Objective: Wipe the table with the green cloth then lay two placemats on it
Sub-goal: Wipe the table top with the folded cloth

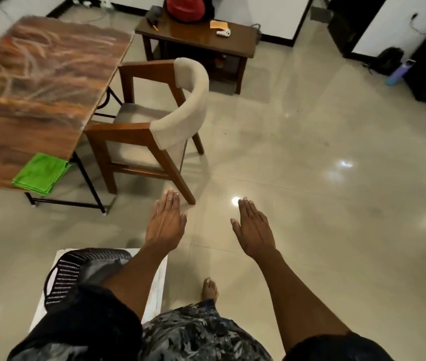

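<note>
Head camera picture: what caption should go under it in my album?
Both hands, left and right, open above the floor; folded green cloth waits on the table corner.

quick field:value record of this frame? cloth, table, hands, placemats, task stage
cloth: folded green cloth lying on the near corner of the table, slightly over the edge
table: wooden table with streaked brown top
left hand: left hand open, fingers straight, over the floor, holding nothing
right hand: right hand open, fingers straight, holding nothing
placemats: none seen on the table
nearby: beige padded wooden armchair beside the table
stage: cloth not yet picked up
</note>
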Motion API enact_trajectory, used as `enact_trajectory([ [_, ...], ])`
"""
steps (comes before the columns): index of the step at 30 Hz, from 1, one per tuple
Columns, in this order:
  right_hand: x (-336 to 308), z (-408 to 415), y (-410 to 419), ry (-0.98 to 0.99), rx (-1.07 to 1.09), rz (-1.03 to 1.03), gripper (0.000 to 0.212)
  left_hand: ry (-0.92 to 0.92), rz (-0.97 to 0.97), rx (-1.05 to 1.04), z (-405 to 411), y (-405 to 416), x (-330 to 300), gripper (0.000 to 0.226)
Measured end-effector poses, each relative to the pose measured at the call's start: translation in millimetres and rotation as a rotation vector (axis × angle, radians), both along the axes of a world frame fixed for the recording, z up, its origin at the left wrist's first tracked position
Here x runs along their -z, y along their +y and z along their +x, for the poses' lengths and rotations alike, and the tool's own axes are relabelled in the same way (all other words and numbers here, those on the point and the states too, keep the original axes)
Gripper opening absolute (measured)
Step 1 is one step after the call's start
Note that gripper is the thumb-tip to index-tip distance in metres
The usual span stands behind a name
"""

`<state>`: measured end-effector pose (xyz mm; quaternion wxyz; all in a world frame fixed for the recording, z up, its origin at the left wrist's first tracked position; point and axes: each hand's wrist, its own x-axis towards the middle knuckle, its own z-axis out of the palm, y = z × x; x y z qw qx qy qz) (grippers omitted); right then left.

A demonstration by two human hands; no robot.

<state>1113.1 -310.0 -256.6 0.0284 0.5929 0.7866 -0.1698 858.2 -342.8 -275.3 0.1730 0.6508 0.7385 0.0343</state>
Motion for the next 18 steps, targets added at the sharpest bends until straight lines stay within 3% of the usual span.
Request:
enact_trajectory([
  [15,24,-78,148,0.084,-0.355,-0.079,0.088,0.050,-0.056,-0.343,-45,67,17,0.067],
  [18,25,-105,186,0.107,-0.404,-0.075,0.083,0.050,-0.021,-0.398,-69,97,18,0.084],
])
